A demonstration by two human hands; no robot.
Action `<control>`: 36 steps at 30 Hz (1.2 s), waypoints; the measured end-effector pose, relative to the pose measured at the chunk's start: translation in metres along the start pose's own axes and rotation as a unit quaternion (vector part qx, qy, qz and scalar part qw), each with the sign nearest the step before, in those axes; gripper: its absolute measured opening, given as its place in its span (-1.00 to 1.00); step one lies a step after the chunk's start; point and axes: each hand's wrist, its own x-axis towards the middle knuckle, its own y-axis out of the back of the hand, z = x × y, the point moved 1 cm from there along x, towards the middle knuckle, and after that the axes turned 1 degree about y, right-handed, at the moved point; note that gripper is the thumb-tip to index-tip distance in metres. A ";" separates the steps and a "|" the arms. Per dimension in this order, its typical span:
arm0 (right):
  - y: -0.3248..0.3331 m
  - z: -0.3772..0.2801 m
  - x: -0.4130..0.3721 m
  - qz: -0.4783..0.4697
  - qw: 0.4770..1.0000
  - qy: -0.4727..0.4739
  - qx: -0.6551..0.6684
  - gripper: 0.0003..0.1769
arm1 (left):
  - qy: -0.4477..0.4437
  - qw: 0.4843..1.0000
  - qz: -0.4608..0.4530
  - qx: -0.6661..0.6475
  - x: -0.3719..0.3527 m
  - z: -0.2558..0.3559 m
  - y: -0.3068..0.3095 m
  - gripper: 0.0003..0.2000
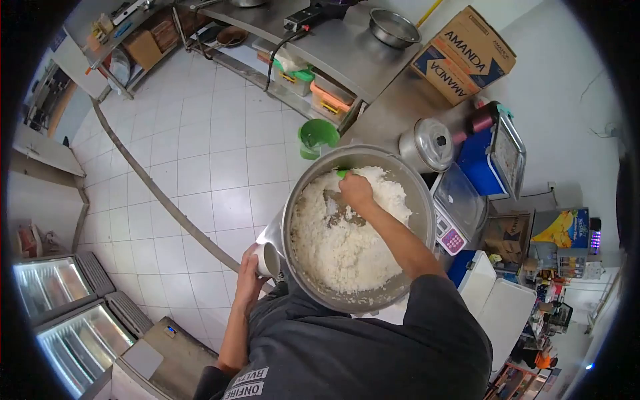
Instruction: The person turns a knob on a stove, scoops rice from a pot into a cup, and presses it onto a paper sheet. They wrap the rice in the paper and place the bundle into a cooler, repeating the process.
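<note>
A large metal bowl [293, 220] stands in front of me, holding a white, crumbly, flour-like mixture [353, 257]. Reaching into the bowl, my right hand [357, 191] is closed around a green utensil [343, 174], of which only a small part shows past the fingers; its kind I cannot tell. Near my hand, part of the bowl's bottom shows through the mixture. Outside the bowl's left rim, my left hand [247, 280] grips a white cup [269, 260], its mouth tilted toward the bowl.
Right of the bowl are a lidded metal pot [433, 145], a scale with purple keys [452, 237] and a blue cooler [497, 157]. A green bucket [319, 138] sits on the tiled floor beyond. A cardboard box [465, 57] and a metal basin [393, 29] stand farther back.
</note>
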 end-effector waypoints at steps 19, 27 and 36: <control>-0.012 -0.026 -0.065 -0.010 0.995 0.101 -0.016 -0.63 | -0.058 0.997 0.044 -0.016 -0.001 0.020 0.011 -0.38; 0.038 0.016 -0.062 0.025 0.992 -0.088 0.089 -0.73 | -0.036 0.995 0.088 -0.036 -0.019 -0.002 0.028 -0.34; -0.015 -0.043 -0.106 -0.078 0.964 -0.121 0.225 -0.74 | -0.029 0.997 0.051 -0.058 -0.019 -0.011 0.020 -0.34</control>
